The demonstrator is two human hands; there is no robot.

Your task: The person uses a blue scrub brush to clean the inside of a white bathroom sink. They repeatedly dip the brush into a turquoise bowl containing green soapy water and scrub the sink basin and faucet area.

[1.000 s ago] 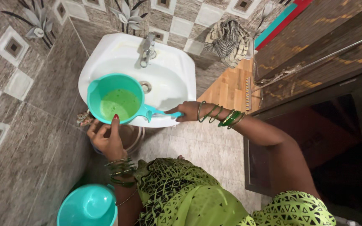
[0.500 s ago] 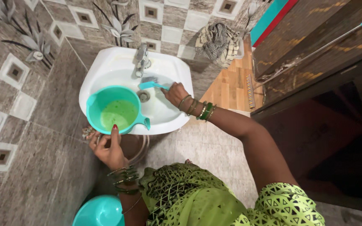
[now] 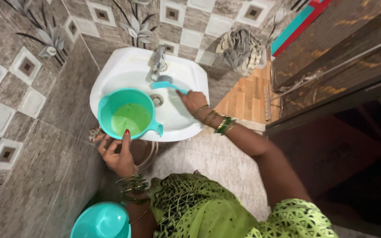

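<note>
Left hand (image 3: 119, 155) half hidden beneath teal jug (image 3: 127, 113), fingers unseen

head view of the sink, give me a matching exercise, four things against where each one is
Things:
1. teal mug
2. brush
3. teal bucket
4. checked cloth

Places:
A. on the floor, bottom edge of the view
B. on the wall right of the sink
C. held by the left hand at the sink's front rim
D. in the right hand, under the tap

Pairs: 1-C, 2-D, 3-A, 4-B
</note>
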